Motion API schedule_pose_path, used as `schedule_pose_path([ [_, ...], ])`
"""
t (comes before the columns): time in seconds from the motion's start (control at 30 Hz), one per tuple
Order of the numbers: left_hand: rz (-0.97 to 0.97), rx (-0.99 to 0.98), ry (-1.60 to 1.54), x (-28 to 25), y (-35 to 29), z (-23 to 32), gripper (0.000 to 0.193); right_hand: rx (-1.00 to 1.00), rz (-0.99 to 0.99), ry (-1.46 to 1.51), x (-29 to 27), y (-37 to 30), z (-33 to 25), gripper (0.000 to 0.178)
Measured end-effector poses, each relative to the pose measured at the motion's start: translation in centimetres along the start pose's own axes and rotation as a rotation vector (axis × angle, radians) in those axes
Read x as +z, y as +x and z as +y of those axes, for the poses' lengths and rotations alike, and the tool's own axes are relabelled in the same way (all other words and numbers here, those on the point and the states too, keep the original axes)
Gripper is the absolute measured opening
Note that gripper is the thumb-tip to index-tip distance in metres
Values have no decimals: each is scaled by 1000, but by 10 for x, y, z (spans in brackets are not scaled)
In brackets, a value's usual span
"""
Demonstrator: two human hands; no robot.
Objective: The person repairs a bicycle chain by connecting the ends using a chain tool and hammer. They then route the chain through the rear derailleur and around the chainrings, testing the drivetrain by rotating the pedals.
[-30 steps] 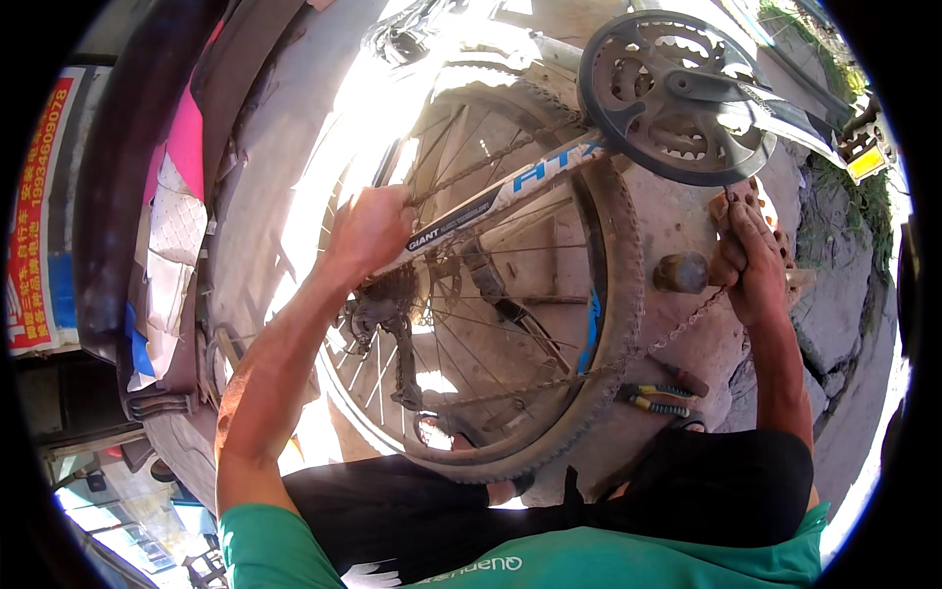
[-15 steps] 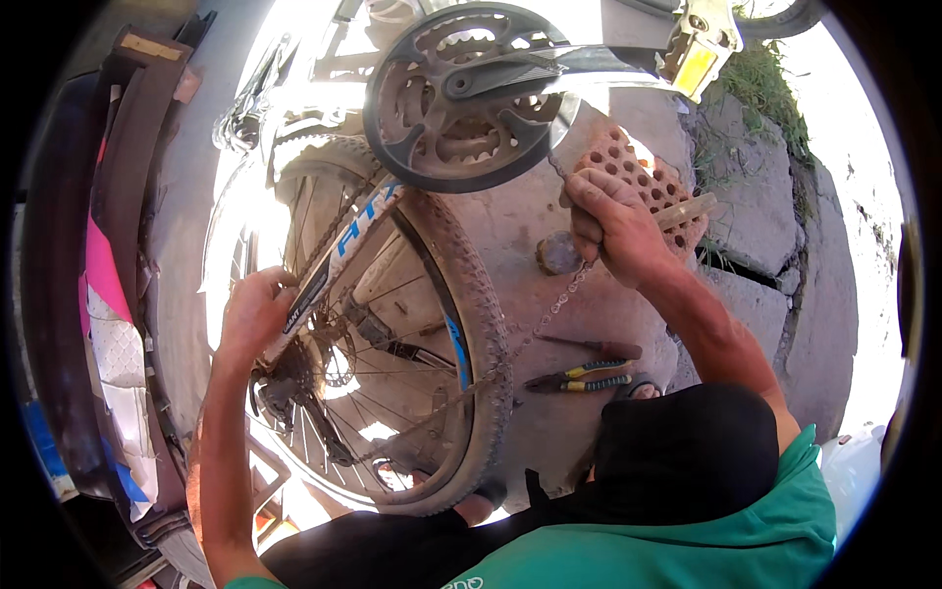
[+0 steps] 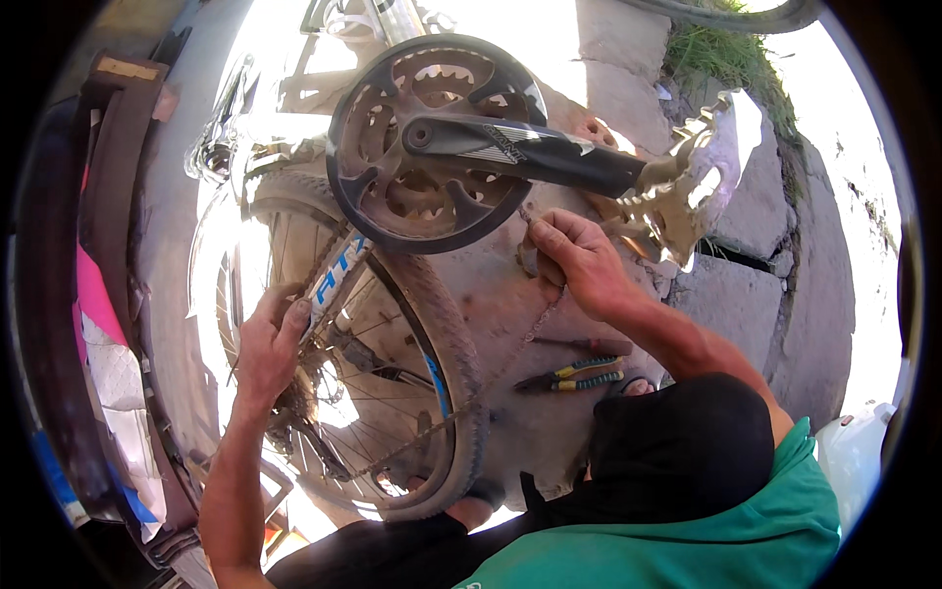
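Note:
A bicycle's black chainring with its guard and crank arm fills the upper middle. My right hand is closed, pinching the bicycle chain just below right of the chainring. From there the chain hangs slack, passes across the rear wheel and runs toward the rear derailleur. On the left, my left hand closes at the white and blue frame tube, thumb against its edge; its fingertips are partly hidden. The pedal sticks out to the right, above my right forearm.
Pliers with yellow and green handles lie on the concrete below my right hand, beside a brown-handled tool. Mostly behind the crank is a perforated brick. Broken paving slabs and grass lie right; dark panels stand left.
The crank has swung downward, and its pedal now covers much of the brick. The chainring sits lower and further left in view. Both hands stay at the bicycle; my right keeps the chain.

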State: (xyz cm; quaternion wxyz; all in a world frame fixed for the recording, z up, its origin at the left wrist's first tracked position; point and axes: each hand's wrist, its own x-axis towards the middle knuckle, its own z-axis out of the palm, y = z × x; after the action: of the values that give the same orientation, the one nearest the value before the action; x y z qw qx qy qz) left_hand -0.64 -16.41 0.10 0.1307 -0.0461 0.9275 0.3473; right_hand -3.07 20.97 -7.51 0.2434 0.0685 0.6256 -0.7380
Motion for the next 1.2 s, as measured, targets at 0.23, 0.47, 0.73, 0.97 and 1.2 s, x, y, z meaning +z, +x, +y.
schedule_pose_path([
  [0.23,-34,-74,-156,6,5,-15,54,-32,-43,67,-3,1,5,30],
  [0.47,-54,-165,-127,-5,20,-3,37,-43,17,95,2,0,-5,30],
  [0.73,-15,-155,-85,0,26,3,26,-73,173,177,-17,22,2,29],
  [0.97,51,-219,-158,1,24,-4,25,-264,137,346,-40,60,-23,24],
  [1.2,20,-166,171,-7,32,-4,23,-266,254,281,-50,77,-65,22],
])
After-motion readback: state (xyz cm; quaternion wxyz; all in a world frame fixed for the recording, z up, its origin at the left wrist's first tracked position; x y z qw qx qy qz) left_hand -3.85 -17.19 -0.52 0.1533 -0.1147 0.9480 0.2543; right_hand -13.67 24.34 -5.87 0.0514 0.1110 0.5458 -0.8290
